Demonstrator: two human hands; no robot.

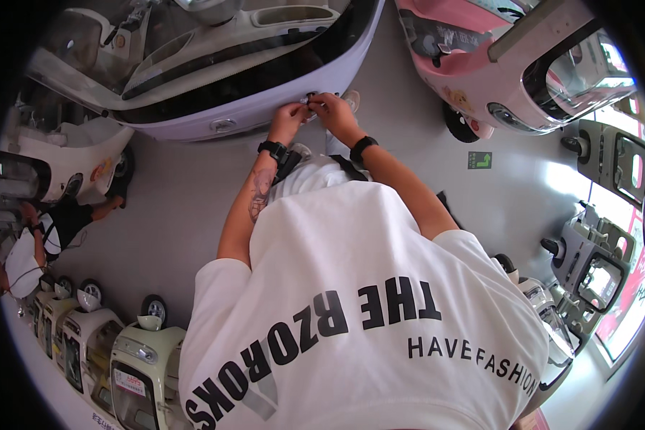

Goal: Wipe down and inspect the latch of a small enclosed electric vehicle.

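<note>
Both my hands meet at the lower edge of a lilac vehicle body (pixel 258 106), right of the middle of its side. My left hand (pixel 287 123) has its fingers pinched close to the panel. Beside it, my right hand (pixel 335 117) is closed too, its fingertips nearly touching those of the left. A small dark part (pixel 310 98) shows at the panel just above the fingertips; its kind is too small to tell. What the fingers themselves hold is hidden. An oval badge (pixel 223 125) sits on the panel to the left of my hands.
A pink vehicle (pixel 494 79) stands at the right, a cream one (pixel 72 154) at the left. Several small vehicles line the lower left and the right side. Another person (pixel 32 251) is at the left by the cream vehicle. A green arrow sign (pixel 479 160) lies on the grey floor.
</note>
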